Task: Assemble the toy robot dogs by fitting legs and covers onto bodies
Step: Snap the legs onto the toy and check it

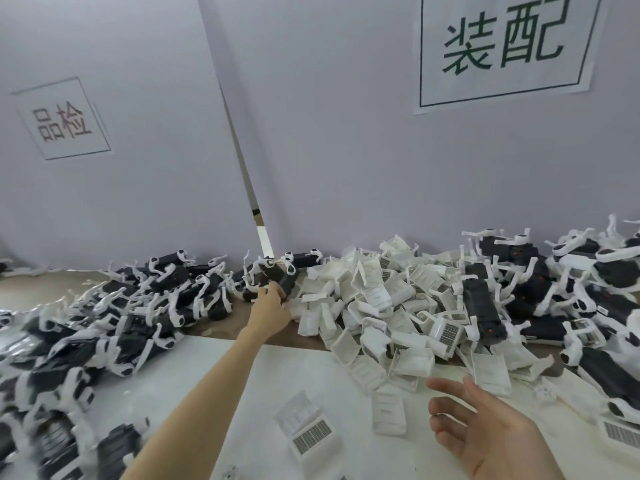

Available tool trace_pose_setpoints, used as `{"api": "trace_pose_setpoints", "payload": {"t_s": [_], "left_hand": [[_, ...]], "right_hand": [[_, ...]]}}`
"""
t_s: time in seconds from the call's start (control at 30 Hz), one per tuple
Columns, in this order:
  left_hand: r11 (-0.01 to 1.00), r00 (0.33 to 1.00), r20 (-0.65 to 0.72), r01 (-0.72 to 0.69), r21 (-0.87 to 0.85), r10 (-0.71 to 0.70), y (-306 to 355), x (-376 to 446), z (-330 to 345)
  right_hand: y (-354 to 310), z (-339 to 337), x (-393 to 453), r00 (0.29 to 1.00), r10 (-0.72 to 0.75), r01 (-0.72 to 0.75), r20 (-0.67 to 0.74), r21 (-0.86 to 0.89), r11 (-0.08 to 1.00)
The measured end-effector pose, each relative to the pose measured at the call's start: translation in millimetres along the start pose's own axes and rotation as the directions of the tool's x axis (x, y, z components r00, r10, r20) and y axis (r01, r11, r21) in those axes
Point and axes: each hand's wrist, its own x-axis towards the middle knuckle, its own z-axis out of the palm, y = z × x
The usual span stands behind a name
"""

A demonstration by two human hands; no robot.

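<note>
Covers [377, 299]: white plastic, smooth, matt-to-satin; some carry a fine ribbed grille panel. Dog bodies [479, 303]: black plastic, slightly glossy, with white plastic legs [104, 301], smooth. Body gripped by left hand [272, 308] has the same black plastic finish. Desk [311, 379]: white sheet covering, matt, faintly scuffed; brown bare strip behind it, dull, looks like wood or board. Back panels [346, 168]: pale grey, flat matt. Signs [505, 46]: white paper, printed, matt.
</note>
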Motion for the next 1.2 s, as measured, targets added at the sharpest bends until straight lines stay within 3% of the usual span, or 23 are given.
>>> {"api": "trace_pose_setpoints", "payload": {"t_s": [0.13,0.2,0.33,0.47,0.57,0.67,0.77,0.9,0.97,1.03,1.13,1.2], "left_hand": [[0.988,0.993,-0.063,0.091,-0.127,-0.099,-5.3,-46.5,-10.0],[0.983,0.987,-0.137,0.056,-0.177,-0.081,-1.1,-74.3,-14.0],[0.966,0.952,-0.3,-0.133,-0.221,0.063,23.0,-133.9,-18.8],[0.913,0.894,-0.366,-0.35,-0.208,0.259,58.5,-190.0,-22.2],[0.837,0.826,-0.348,-0.521,-0.17,0.444,81.0,-225.9,-18.8],[0.742,0.732,-0.244,-0.667,-0.065,0.636,93.0,-248.5,-9.5],[0.717,0.714,-0.21,-0.693,-0.074,0.668,96.6,-257.1,-3.7],[0.722,0.82,-0.231,-0.571,-0.391,0.523,99.8,-262.5,-2.3],[0.683,0.914,-0.182,-0.394,-0.615,0.363,103.2,-263.0,-4.4],[0.628,0.974,-0.019,-0.161,-0.762,0.226,105.8,-262.3,-6.8],[0.567,0.957,0.258,0.141,-0.812,0.131,105.7,-261.8,-9.4],[0.529,0.918,0.37,0.245,-0.813,0.143,105.4,-261.2,-11.8]], "right_hand": [[2.1,5.9,-5.9,0.999,-0.032,0.031,-0.022,-0.039,0.999],[5.0,6.4,-8.5,0.999,-0.045,0.044,-0.015,-0.044,0.998],[6.9,5.1,-16.1,0.998,-0.068,0.068,-0.001,-0.035,0.997],[10.5,4.7,-22.1,0.995,-0.1,0.1,0.005,-0.088,0.991],[18.3,7.5,-25.7,0.98,-0.2,0.197,0.004,-0.191,0.962],[21.4,16.2,-31.9,0.957,-0.287,0.289,0.049,-0.296,0.911],[19.1,17.2,-37.4,0.939,-0.336,0.341,0.076,-0.349,0.873],[17.9,13.5,-40.5,0.931,-0.365,0.341,0.009,-0.375,0.862],[18.6,13.6,-40.2,0.918,-0.396,0.354,-0.031,-0.386,0.852],[19.9,14.6,-40.7,0.901,-0.43,0.377,-0.049,-0.402,0.835],[21.9,17.2,-42.7,0.881,-0.469,0.395,-0.064,-0.447,0.803],[22.0,17.1,-43.2,0.871,-0.486,0.392,-0.077,-0.49,0.779]]}}
